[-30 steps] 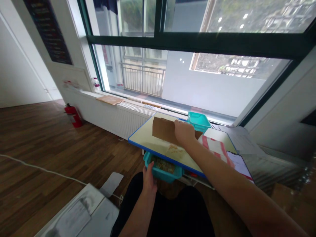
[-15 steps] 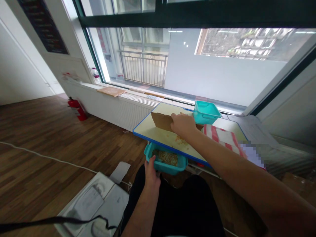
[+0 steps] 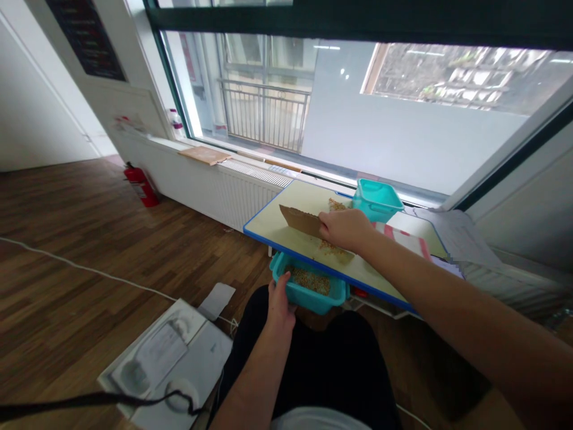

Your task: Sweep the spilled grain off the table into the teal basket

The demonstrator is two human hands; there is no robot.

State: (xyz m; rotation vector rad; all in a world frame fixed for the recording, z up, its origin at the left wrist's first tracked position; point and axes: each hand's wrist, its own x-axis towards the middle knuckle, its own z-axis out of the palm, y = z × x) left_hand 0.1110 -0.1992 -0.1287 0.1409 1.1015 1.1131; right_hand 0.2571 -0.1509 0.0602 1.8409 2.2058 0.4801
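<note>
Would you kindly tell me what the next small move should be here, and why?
Probably sweep the cardboard strip toward the board's near edge: loose grains lie beside it, and the left hand holds the teal tub just below that edge.

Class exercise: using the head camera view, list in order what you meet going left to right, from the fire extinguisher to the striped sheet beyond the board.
red fire extinguisher → white radiator → brown cardboard piece → right hand → teal plastic tub → red-and-white striped sheet
</note>
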